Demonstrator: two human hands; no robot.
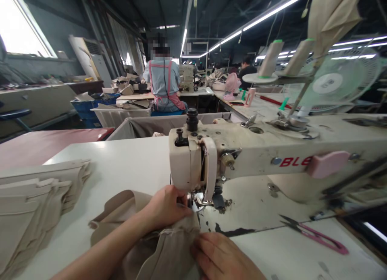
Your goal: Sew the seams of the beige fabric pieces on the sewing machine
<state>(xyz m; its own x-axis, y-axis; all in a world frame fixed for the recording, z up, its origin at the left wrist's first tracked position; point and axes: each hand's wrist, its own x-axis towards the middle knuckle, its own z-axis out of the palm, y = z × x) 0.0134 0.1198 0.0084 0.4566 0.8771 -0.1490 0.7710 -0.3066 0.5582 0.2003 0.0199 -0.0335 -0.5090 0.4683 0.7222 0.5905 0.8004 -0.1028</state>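
**Beige cloth [173, 254] beside the presser foot [199, 201]**

Beyond your surface [145, 157], the white bin [121, 118] and blue bin [84, 109] hold loose pieces [125, 86]. The cloth lies bunched, near folds running away from you, long axis unclear. Your left fingers [181, 211] pinch it, nearly closed; your right fingers [204, 247], bent, touch its right edge, their grip hidden.

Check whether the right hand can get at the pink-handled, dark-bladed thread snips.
Probably yes: the snips lie to the right of the right hand, with bare white tabletop between. It touches the beige woven fabric, so would likely have to leave that first.
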